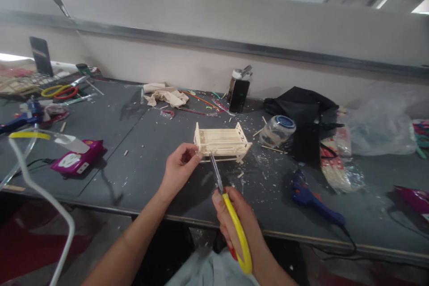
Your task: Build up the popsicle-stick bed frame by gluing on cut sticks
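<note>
The wooden stick model (223, 138) stands on the tabletop (130, 178), directly beyond the grip of the right hand (241, 214) and to the right of the left grip. The left hand (179, 167) pinches the near left corner of the model between thumb and fingers. The right grip is closed around the yellow and red handles of the scissors (240, 237). The blades point away from this grip, nearly together, with their tips at the model's near side.

To the right of the right grip lies a blue glue gun (315, 203). Beyond the right grip and to its right are a clear jar (276, 133), tilted on its side, and a black bag (301, 107). A phone (239, 94) stands farther beyond. A purple packet (77, 157) lies left of the left grip.
</note>
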A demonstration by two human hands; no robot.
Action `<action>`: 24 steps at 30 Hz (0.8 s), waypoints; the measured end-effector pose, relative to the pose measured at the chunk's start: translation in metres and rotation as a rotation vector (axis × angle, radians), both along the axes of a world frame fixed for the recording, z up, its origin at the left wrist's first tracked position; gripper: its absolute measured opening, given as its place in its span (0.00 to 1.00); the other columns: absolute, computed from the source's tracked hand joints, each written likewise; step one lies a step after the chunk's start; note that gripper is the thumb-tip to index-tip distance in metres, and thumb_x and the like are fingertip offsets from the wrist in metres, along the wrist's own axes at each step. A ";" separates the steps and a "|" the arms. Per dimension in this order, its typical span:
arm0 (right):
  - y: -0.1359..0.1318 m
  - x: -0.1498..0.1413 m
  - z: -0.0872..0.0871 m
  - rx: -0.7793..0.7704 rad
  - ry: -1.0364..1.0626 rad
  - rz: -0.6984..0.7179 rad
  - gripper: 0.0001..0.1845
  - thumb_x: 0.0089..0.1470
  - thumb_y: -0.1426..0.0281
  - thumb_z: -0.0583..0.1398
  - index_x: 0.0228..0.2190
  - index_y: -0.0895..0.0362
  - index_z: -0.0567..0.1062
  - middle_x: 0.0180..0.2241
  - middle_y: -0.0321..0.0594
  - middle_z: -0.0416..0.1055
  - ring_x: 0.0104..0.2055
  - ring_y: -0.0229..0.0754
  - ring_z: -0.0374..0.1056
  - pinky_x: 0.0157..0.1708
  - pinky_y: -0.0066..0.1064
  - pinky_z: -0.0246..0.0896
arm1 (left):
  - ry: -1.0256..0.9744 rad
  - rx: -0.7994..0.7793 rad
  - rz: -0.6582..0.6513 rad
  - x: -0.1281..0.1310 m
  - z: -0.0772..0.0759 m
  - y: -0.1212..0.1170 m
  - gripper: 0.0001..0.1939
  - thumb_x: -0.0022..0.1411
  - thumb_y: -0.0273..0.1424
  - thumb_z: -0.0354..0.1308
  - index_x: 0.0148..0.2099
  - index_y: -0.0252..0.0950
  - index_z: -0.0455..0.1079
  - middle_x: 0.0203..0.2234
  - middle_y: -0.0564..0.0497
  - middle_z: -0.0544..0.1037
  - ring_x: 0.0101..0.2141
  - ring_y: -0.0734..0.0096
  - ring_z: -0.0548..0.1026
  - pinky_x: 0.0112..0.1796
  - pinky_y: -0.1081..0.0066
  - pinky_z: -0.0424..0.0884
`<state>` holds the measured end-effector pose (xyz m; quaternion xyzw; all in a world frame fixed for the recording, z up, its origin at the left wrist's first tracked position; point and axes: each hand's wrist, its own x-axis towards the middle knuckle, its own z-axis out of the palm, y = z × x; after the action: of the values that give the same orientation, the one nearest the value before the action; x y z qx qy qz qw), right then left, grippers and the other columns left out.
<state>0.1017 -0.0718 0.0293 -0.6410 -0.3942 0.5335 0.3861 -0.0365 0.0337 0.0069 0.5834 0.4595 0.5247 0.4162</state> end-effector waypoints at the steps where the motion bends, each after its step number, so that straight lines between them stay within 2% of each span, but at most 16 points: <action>1: 0.000 0.000 0.000 -0.002 -0.001 0.003 0.23 0.50 0.46 0.56 0.31 0.54 0.64 0.14 0.22 0.50 0.12 0.27 0.45 0.11 0.20 0.38 | -0.002 -0.001 0.002 0.000 0.000 0.000 0.08 0.57 0.34 0.59 0.39 0.36 0.69 0.26 0.55 0.70 0.25 0.79 0.66 0.27 0.78 0.62; 12: 0.000 0.002 -0.005 0.050 -0.057 0.036 0.25 0.50 0.44 0.55 0.32 0.54 0.65 0.13 0.23 0.49 0.12 0.29 0.46 0.11 0.21 0.39 | 0.032 0.018 0.010 0.000 -0.003 0.002 0.09 0.58 0.34 0.58 0.39 0.35 0.69 0.25 0.55 0.70 0.24 0.77 0.66 0.27 0.77 0.63; 14: -0.001 0.003 -0.005 0.080 -0.093 0.041 0.24 0.50 0.45 0.54 0.32 0.54 0.66 0.13 0.23 0.48 0.13 0.29 0.45 0.12 0.22 0.39 | 0.101 0.072 0.057 -0.001 0.000 -0.002 0.07 0.59 0.33 0.57 0.39 0.36 0.69 0.24 0.56 0.69 0.24 0.77 0.66 0.28 0.76 0.64; 17: -0.006 0.007 -0.002 0.134 -0.176 0.053 0.23 0.51 0.48 0.55 0.34 0.55 0.68 0.14 0.23 0.47 0.15 0.30 0.45 0.15 0.23 0.42 | 0.298 0.259 0.220 -0.001 0.011 -0.015 0.04 0.58 0.30 0.57 0.38 0.37 0.69 0.25 0.55 0.69 0.27 0.75 0.67 0.31 0.74 0.65; 20: -0.016 0.014 0.003 0.164 -0.287 0.071 0.19 0.50 0.52 0.58 0.34 0.55 0.70 0.14 0.25 0.52 0.17 0.32 0.50 0.19 0.23 0.49 | 0.431 0.416 0.272 0.001 0.023 -0.032 0.06 0.58 0.28 0.57 0.40 0.38 0.70 0.34 0.49 0.72 0.34 0.69 0.70 0.36 0.71 0.67; 22: -0.025 0.019 0.005 0.195 -0.316 0.092 0.16 0.49 0.55 0.58 0.35 0.54 0.70 0.16 0.27 0.58 0.19 0.33 0.55 0.21 0.24 0.53 | 0.475 0.445 0.227 0.004 0.029 -0.042 0.08 0.59 0.28 0.57 0.43 0.38 0.70 0.38 0.47 0.73 0.39 0.66 0.71 0.40 0.68 0.68; 24: -0.033 0.026 0.003 0.241 -0.306 0.127 0.15 0.51 0.56 0.58 0.36 0.53 0.69 0.18 0.29 0.64 0.21 0.35 0.60 0.23 0.23 0.57 | 0.485 0.438 0.147 0.008 0.032 -0.049 0.08 0.60 0.29 0.56 0.43 0.38 0.70 0.38 0.46 0.75 0.40 0.64 0.71 0.41 0.65 0.68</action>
<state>0.1280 -0.1053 0.0320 -0.6377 -0.5489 0.4020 0.3611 -0.0282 -0.0151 0.0390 0.7322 0.4623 0.4854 0.1207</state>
